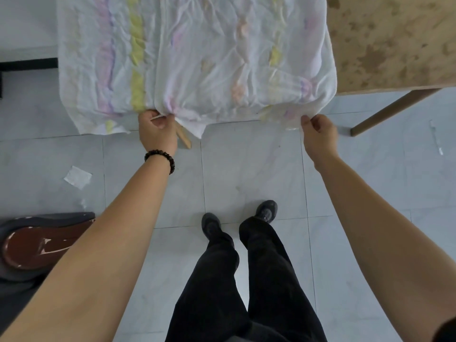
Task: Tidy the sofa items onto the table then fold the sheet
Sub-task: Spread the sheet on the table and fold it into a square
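White sheet (pixel 197 58) — pastel stripes (pixel 137 58) lengthwise, near-to-far

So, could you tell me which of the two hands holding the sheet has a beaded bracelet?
The left hand: a dark beaded bracelet circles its wrist, while the right hand, also gripping the sheet, has a bare wrist.

sheet (pixel 197 58) lies over left part of table (pixel 394 45), near edge hanging off; bare top to its rt. L hand (pixel 158 130) and R hand (pixel 319 137) pinch that edge, well apart, table leg (pixel 185 140) just behind L hand. On floor (pixel 246 169), paper scrap (pixel 77 176) left of L arm.
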Demonstrator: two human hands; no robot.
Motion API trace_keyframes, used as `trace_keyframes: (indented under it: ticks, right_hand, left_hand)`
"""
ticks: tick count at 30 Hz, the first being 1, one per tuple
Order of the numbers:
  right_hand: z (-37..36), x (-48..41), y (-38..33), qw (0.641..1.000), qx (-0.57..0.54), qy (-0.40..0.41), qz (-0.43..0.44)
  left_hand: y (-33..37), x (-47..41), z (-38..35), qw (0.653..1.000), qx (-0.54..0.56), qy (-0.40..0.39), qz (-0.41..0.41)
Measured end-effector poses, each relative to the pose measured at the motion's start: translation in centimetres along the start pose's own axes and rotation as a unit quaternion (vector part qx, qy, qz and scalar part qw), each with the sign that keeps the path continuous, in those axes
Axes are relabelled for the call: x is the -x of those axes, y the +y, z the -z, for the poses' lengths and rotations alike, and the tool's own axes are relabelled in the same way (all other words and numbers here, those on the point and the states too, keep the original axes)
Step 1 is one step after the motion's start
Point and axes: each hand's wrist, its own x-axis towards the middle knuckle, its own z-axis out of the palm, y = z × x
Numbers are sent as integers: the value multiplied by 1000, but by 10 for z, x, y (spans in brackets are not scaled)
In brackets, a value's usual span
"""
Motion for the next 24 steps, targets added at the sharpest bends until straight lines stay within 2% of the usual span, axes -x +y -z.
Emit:
trace_keyframes:
  ticks: [3,5,8,13,19,24]
  right_hand:
    - [-1,-3,-3,997,31,61,-26]
    - [1,3,-9,996,62,49,-50]
    - [7,22,-29,993,114,43,-9]
    - [14,68,-87,990,117,31,73]
    - [17,110,-150,976,86,-23,200]
    - [-3,133,-180,976,35,-37,210]
  left_hand:
    - [-2,-9,4,999,-40,33,17]
    - [0,-7,12,997,-72,1,21]
    - [10,7,35,994,-98,-52,-17]
    - [46,42,86,988,-127,-57,-64]
    - [89,66,128,996,-43,-5,-81]
    - [94,53,155,999,31,15,-40]
